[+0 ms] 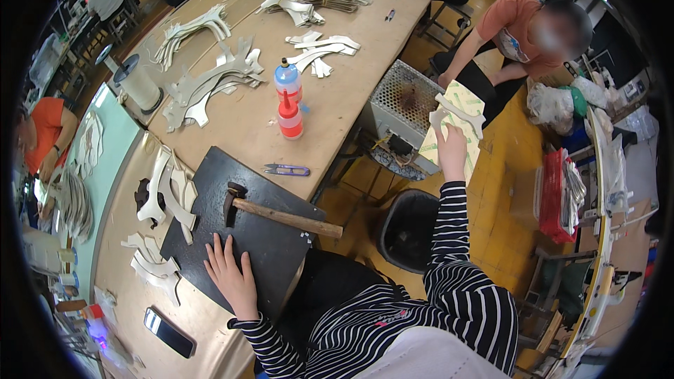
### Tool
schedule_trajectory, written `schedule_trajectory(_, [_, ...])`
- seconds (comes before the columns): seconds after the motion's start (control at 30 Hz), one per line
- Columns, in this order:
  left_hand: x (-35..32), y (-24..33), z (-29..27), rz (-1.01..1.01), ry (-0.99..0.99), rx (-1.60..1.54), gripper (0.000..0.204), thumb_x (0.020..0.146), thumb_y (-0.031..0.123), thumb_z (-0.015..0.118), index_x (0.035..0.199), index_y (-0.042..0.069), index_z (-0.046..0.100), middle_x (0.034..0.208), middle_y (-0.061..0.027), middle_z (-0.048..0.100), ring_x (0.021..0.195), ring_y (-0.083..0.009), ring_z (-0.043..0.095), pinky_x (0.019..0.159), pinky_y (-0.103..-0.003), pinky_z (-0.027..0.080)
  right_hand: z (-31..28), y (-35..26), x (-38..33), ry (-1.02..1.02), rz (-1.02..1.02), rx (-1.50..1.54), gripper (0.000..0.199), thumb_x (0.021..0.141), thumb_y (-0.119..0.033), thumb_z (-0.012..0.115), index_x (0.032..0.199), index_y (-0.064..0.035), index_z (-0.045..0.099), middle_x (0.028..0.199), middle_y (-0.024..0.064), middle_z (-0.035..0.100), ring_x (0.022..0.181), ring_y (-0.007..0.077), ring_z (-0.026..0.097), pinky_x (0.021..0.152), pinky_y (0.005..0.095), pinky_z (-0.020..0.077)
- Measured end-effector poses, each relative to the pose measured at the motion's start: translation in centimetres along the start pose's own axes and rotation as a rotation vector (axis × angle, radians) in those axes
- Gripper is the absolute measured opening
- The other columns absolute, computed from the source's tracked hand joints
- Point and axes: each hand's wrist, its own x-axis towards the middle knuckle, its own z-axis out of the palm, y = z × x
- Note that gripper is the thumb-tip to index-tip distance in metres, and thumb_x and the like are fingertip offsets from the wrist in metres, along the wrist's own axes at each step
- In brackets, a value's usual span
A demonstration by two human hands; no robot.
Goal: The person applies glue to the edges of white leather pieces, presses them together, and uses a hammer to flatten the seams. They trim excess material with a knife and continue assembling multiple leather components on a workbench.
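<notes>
My left hand (235, 277) lies flat, fingers spread, on a black board (210, 217) at the table's near edge. Just beyond its fingertips a hammer (281, 215) rests on the board, its dark head to the left and wooden handle to the right. My right arm stretches out to the right, past the table edge. There my right hand (453, 151) pinches the near end of a white, curved cut piece (465, 111) over a pale yellow-green printed sheet or board (430, 149). The fingertips are partly hidden by the piece.
Left of the board lie several white cut pieces (168, 189) and a phone (169, 332). Ahead are thread snips (286, 169), a red-and-clear squeeze bottle (289, 118) and a thread cone (137, 84). A perforated metal box (404, 98), a black bin (408, 228) and a seated person (516, 28) are at right.
</notes>
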Motion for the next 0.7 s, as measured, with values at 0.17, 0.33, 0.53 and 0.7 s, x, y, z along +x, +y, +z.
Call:
schedule_trajectory(0.17, [0.0, 0.0, -0.1, -0.001, 0.008, -0.013, 0.045, 0.096, 0.024, 0.059, 0.138, 0.011, 0.053, 0.156, -0.0103, 0.040, 0.146, -0.0345, 0.030, 0.121, -0.052, 0.018, 5.6, 5.4, 0.4, -0.034, 0.088, 0.139, 0.046, 0.082, -0.019, 0.073, 0.122, 0.0020, 0.063, 0.092, 0.0208, 0.068, 0.089, 0.0362, 0.066, 0.078, 0.0448, 0.0507])
schedule_trajectory(0.33, [0.0, 0.2, -0.5, -0.039, 0.013, -0.059, 0.046, 0.093, 0.026, 0.063, 0.136, 0.012, 0.055, 0.153, -0.0104, 0.043, 0.145, -0.0351, 0.032, 0.120, -0.053, 0.019, 5.6, 5.0, 0.6, -0.040, 0.213, 0.053, 0.030, 0.080, -0.014, 0.069, 0.105, 0.0009, 0.069, 0.091, 0.0219, 0.071, 0.089, 0.0384, 0.069, 0.082, 0.0461, 0.0533])
schedule_trajectory(0.53, [-0.1, 0.2, -0.5, -0.024, 0.027, -0.061, 0.045, 0.093, 0.028, 0.063, 0.134, 0.012, 0.056, 0.153, -0.0102, 0.043, 0.144, -0.0353, 0.034, 0.120, -0.053, 0.020, 3.7, 3.7, 0.7, -0.064, 0.300, 0.190, 0.020, 0.082, -0.010, 0.066, 0.100, -0.0018, 0.072, 0.091, 0.0203, 0.072, 0.089, 0.0395, 0.068, 0.079, 0.0467, 0.0521])
schedule_trajectory(0.7, [-0.2, -0.2, 0.0, 0.000, 0.047, -0.053, 0.045, 0.094, 0.028, 0.062, 0.136, 0.012, 0.055, 0.152, -0.0100, 0.044, 0.144, -0.0349, 0.034, 0.119, -0.053, 0.020, -0.4, 1.1, -0.4, 0.087, 0.174, 0.568, 0.022, 0.087, -0.015, 0.070, 0.100, 0.0019, 0.068, 0.086, 0.0125, 0.070, 0.079, 0.0230, 0.066, 0.076, 0.0344, 0.0516])
